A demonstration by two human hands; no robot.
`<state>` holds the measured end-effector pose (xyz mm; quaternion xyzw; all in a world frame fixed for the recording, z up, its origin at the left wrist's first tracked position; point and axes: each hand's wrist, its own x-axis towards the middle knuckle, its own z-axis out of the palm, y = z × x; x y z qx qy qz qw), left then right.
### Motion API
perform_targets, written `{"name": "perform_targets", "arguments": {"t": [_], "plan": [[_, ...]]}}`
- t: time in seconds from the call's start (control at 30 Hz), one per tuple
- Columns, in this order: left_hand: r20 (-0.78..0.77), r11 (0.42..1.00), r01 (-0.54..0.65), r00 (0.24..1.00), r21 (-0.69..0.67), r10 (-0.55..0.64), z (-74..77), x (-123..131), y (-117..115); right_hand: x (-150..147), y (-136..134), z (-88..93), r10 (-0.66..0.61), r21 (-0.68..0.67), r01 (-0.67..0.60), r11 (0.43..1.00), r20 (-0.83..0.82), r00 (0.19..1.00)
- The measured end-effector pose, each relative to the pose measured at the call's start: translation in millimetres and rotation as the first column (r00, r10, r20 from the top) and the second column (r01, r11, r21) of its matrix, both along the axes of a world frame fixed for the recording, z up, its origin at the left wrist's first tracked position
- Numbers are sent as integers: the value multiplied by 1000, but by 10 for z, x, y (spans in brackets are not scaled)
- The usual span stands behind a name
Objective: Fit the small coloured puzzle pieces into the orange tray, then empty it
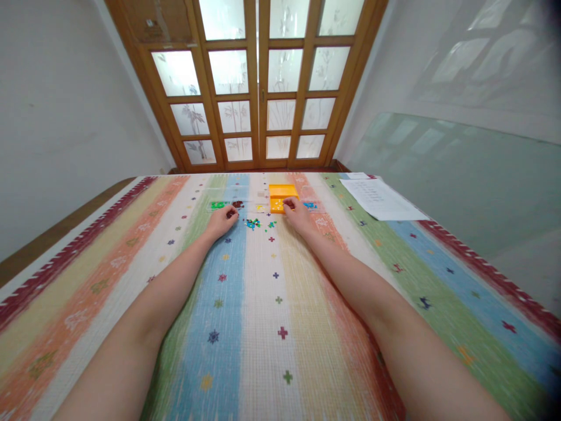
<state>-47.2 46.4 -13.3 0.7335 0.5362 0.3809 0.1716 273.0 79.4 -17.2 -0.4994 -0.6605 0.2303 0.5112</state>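
Observation:
My left hand (221,221) is closed, thumb and fingertips together, just in front of the dark red small pieces (238,204). Whatever it pinches is too small to make out. My right hand (298,214) is closed too, its fingertips over the front part of an open orange box (283,191) holding white bits. What lies between those fingers is hidden. Between my hands, a small pile of mixed blue, green and dark pieces (253,223) lies on the cloth, with a few green ones (272,224) to its right.
Green pieces (218,205), yellow pieces (260,207) and blue pieces (310,205) sit in clear containers along the row. Printed paper (380,199) lies at the right. A striped tablecloth (263,327) covers the table; wooden glazed doors (258,88) stand beyond.

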Motion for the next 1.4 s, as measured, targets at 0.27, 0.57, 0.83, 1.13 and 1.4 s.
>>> {"name": "perform_targets", "arguments": {"t": [0.27,0.57,0.83,1.13,1.4], "plan": [[404,993,-48,911,-105,87,-60,17,103,-65,-60,-17,78,31,-81,996,78,994],[696,962,6,691,-274,194,11,41,65,-77,-63,-28,95,50,-103,993,133,986],[825,891,217,509,-399,245,252,194,72,-96,-100,4,100,36,-106,994,132,986],[678,946,100,720,-309,145,160,204,106,-91,-92,-19,124,62,-133,989,139,983],[-292,990,140,947,3,-133,62,267,-22,-92,-94,-14,117,44,-126,991,158,980]]}}
